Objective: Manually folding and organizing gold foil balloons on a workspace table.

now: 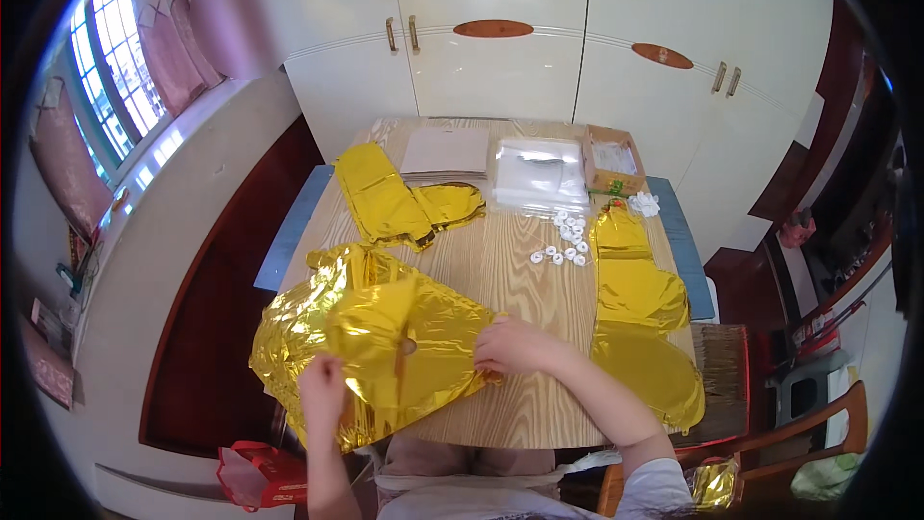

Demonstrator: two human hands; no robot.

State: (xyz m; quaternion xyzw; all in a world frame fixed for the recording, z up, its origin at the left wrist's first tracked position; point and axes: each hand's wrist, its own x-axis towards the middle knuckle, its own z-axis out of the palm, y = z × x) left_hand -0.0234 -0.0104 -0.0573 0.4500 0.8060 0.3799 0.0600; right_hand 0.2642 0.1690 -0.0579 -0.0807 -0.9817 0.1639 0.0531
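Observation:
A large, crumpled gold foil balloon [448, 327], uninflated, is spread over the near left of the table. My right hand [508, 345] grips its right-hand edge with closed fingers. At its near left side, my left hand [322, 381] is closed on the foil, beside a raised, slightly blurred flap. Another flat gold foil balloon [371, 193] lies folded beyond it. Along the table's right side more flat gold foil balloons [640, 303] are laid out. Several small white rings [568, 231] are scattered between these and the table's middle.
At the far side of the wooden table [539, 327] are a stack of greyish-brown sheets [446, 149], clear plastic bags [539, 173] and a small cardboard box [614, 162]. A white bundle [644, 203] sits by the box. A red bag [260, 477] stands below left, a wooden chair [818, 433] lower right.

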